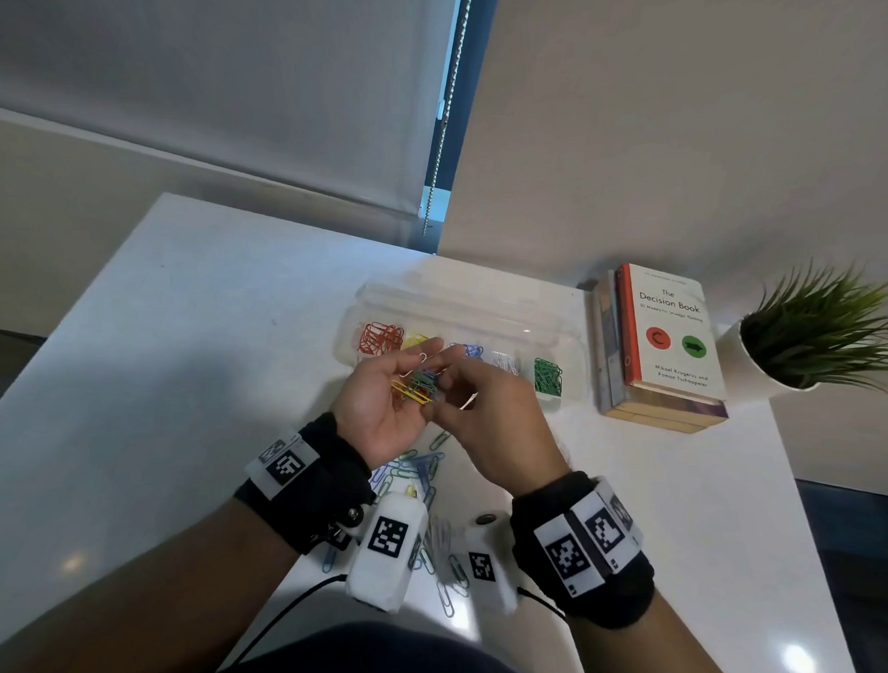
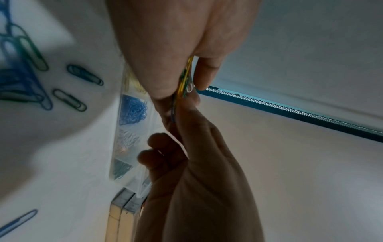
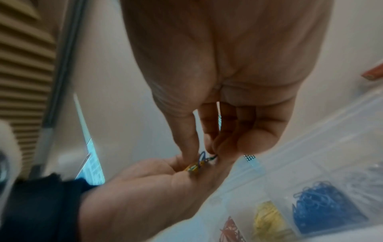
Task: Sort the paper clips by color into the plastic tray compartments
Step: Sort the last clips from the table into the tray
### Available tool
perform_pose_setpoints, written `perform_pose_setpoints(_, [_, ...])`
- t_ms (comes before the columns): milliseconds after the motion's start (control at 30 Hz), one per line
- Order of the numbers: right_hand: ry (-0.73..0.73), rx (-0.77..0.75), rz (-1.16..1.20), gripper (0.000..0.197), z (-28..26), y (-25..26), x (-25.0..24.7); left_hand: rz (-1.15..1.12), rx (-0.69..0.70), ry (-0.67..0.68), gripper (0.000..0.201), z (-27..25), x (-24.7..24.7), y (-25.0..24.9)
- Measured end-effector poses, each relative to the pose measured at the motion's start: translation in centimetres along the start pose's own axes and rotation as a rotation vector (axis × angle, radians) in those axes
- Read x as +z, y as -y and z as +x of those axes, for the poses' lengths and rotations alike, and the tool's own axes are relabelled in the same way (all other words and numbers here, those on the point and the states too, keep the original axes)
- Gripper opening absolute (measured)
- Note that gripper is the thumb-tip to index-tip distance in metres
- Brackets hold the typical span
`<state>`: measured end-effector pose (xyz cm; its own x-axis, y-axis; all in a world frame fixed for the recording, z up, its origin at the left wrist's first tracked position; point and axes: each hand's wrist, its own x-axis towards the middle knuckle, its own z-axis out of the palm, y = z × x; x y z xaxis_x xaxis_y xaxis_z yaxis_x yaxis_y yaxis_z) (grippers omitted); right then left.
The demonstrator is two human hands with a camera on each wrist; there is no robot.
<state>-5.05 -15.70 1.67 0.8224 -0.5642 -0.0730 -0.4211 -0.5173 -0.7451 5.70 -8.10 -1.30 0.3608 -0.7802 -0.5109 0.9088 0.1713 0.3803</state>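
My left hand (image 1: 379, 394) is held palm up above the table and grips a mixed bunch of paper clips (image 1: 416, 384), yellow, green, blue and white. My right hand (image 1: 448, 386) reaches into that bunch, and its thumb and forefinger pinch a clip (image 3: 204, 158) there. Just behind the hands lies the clear plastic tray (image 1: 463, 306), holding red clips (image 1: 379, 338), yellow clips (image 1: 415, 341), blue clips (image 1: 469, 350), white clips (image 1: 504, 361) and green clips (image 1: 548, 376) in separate compartments. Loose clips (image 1: 412, 471), mostly blue and green, lie on the table under my wrists.
A stack of books (image 1: 663, 344) stands right of the tray, with a potted plant (image 1: 809, 339) beyond it. The white table (image 1: 180, 327) meets the wall behind the tray. Its left and right edges drop off to the floor.
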Motion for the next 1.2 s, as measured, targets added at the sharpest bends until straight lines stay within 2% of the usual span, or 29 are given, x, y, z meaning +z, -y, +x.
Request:
perform_pose_setpoints(67, [0.016, -0.018, -0.066, 0.021, -0.1, 0.0, 0.2, -0.052, 0.014, 0.004, 0.023, 0.0, -0.1, 0.0])
perform_pose_setpoints(167, [-0.009, 0.005, -0.046, 0.015, 0.0, -0.3, 0.0, -0.112, 0.015, 0.038, 0.023, -0.2, 0.0, -0.2])
perform_pose_setpoints(267, [-0.023, 0.000, -0.004, 0.007, 0.0, -0.3, -0.6, -0.113, 0.015, 0.057, 0.022, -0.6, 0.1, -0.5])
perform_pose_setpoints(367, [-0.021, -0.039, -0.028, 0.012, -0.1, 0.0, -0.3, -0.079, 0.018, 0.061, 0.024, -0.6, 0.4, -0.6])
perform_pose_setpoints(500, [-0.046, -0.066, -0.086, 0.008, -0.1, 0.1, 0.1, -0.101, 0.015, 0.056, 0.024, -0.8, 0.5, -0.6])
perform_pose_setpoints(667, [-0.101, -0.069, -0.035, 0.027, -0.4, 0.6, -0.7, -0.157, -0.024, 0.060, 0.023, -0.9, 0.1, -0.8])
perform_pose_setpoints(900, [-0.197, -0.046, 0.066, 0.012, 0.1, 1.0, -2.4, -0.059, -0.104, 0.141, 0.025, -1.2, -0.1, -0.3])
perform_pose_setpoints(1033, [-0.204, 0.052, 0.176, 0.013, 0.4, 0.3, -2.9, 0.036, -0.088, 0.095, 0.024, -1.1, -0.3, -0.6])
perform_pose_setpoints(1200, [-0.162, 0.134, 0.310, 0.011, 0.3, 0.3, -3.1, 0.184, -0.039, 0.112, 0.017, -1.2, -0.2, -0.8])
